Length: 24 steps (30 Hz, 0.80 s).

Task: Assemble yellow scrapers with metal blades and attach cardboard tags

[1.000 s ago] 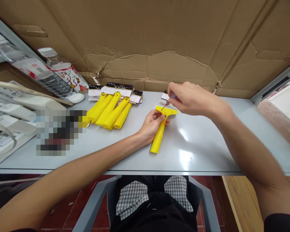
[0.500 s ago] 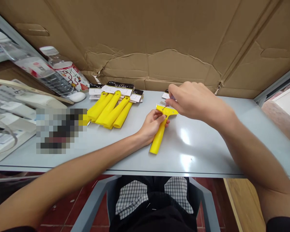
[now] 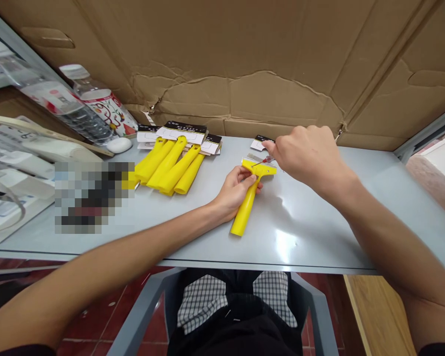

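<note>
A yellow scraper (image 3: 245, 210) with a T-shaped head rests tilted on the grey table, its handle pointing toward me. My left hand (image 3: 237, 192) is closed around its neck just below the head. Above and to the right, my right hand (image 3: 307, 153) is closed on a small screwdriver (image 3: 266, 159) with a reddish handle, whose thin shaft reaches to the left part of the scraper's head. The tip's exact contact is too small to make out. Behind the head lies a black-and-white card (image 3: 258, 143), partly hidden by my right hand.
Several carded yellow scrapers (image 3: 172, 165) lie at the back left. Two plastic bottles (image 3: 105, 104) lean beyond them, near a white rounded object (image 3: 119, 145). Papers and boxes fill the far left. A cardboard wall (image 3: 229, 59) closes off the back. A blurred-out patch (image 3: 96, 198) hides something dark.
My right hand has shifted right and turned, so the screwdriver's handle and shaft now show. My left hand still holds the scraper in nearly the same spot.
</note>
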Motion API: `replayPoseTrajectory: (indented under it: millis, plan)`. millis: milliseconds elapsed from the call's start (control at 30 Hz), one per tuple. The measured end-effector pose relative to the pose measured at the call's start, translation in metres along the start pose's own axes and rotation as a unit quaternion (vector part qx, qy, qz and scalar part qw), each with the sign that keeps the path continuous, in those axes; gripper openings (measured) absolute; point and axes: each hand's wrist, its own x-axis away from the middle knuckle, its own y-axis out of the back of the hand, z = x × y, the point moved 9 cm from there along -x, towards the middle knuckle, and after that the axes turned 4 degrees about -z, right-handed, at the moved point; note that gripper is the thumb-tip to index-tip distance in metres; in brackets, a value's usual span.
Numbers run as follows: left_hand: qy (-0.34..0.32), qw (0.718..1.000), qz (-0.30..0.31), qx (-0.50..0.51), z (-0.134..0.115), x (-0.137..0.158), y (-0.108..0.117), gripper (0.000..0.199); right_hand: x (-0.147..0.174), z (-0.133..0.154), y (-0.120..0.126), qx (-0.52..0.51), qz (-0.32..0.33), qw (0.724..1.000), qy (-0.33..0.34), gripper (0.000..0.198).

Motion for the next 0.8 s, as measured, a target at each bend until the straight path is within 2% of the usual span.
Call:
replayPoseTrajectory:
  millis: [100, 267, 433, 533, 633, 800]
  plan:
    - [-0.002, 1.0, 0.009, 0.006, 0.0, 0.0, 0.0, 0.019, 0.003, 0.0, 0.005, 0.022, 0.012, 1.0, -0.015, 0.046]
    - [-0.005, 1.0, 0.012, -0.004, -0.001, 0.001, -0.001, 0.015, 0.004, 0.001, 0.008, 0.038, 0.08, 0.996, -0.006, 0.035]
    - [-0.007, 1.0, 0.019, -0.014, -0.001, 0.002, -0.002, 0.015, -0.003, -0.013, 0.004, 0.028, 0.03, 0.999, 0.005, 0.054]
    - [-0.01, 1.0, 0.023, -0.019, -0.001, 0.002, -0.001, 0.016, -0.004, -0.016, 0.003, 0.007, 0.007, 1.0, -0.011, 0.058]
    - [-0.015, 0.999, 0.028, -0.019, -0.001, 0.002, -0.001, 0.016, -0.001, -0.011, 0.007, 0.003, 0.017, 1.0, -0.025, 0.048]
    - [-0.02, 0.999, 0.032, -0.018, -0.001, 0.001, -0.001, 0.015, 0.002, -0.001, 0.013, -0.003, 0.065, 0.998, -0.008, 0.027]
